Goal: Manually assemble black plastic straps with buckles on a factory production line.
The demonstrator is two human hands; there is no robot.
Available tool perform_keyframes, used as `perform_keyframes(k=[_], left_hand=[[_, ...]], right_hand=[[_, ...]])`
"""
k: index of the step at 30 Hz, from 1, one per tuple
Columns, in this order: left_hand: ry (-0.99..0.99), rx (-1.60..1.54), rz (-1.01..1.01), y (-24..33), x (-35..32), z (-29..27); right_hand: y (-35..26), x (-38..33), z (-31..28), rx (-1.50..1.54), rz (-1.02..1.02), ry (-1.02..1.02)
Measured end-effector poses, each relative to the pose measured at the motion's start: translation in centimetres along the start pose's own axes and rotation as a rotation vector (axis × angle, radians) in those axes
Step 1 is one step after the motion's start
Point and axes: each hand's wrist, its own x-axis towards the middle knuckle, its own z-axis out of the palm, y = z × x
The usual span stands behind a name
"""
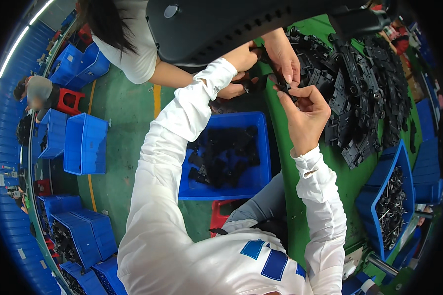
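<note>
1. Head view, hands: your right hand (306, 112) is raised over the green table (352, 189), thumb and fingertips pinched on a small black plastic part (284, 87). Your left hand (241, 55) reaches forward in its white sleeve, fingers curled; what it grips, if anything, cannot be told, as a co-worker's hands (283, 54) crowd the same spot

2. Head view, step in hand: keep the pinch light and near the part's end, so its mating face stays clear; bring the left hand to steady it rather than twisting one-handed

3. Head view, stock: pile of black moulded parts (364, 93) just beyond the right hand; blue bin (226, 155) of like pieces below your left forearm; narrow blue tray (390, 206) of small fittings at the table's near right

4. Head view, edges and room: the table edge runs beside your right elbow; the pile hems the right, the co-worker the front. Judged freest: straight back toward your chest, over the bin
</note>
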Motion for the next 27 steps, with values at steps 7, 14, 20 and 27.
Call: perform_keyframes(k=[7, 14, 20, 27], left_hand=[[-0.032, 0.148, -0.109, -0.1, -0.6, 1.6], [-0.044, 0.197, -0.121, 0.2, 0.1, 1.2], [0.029, 0.226, -0.025, -0.4, 0.7, 1.8], [0.212, 0.171, 0.102, -0.6, 0.6, 1.8]], right_hand=[[-0.3, -1.8, -1.2, -0.307, -0.055, -0.008], [-1.6, -2.6, -1.7, -0.408, -0.199, -0.014], [-2.4, -3.6, -1.7, -0.316, -0.174, -0.017], [-0.7, -4.0, -3.3, -0.083, 0.054, -0.067]])
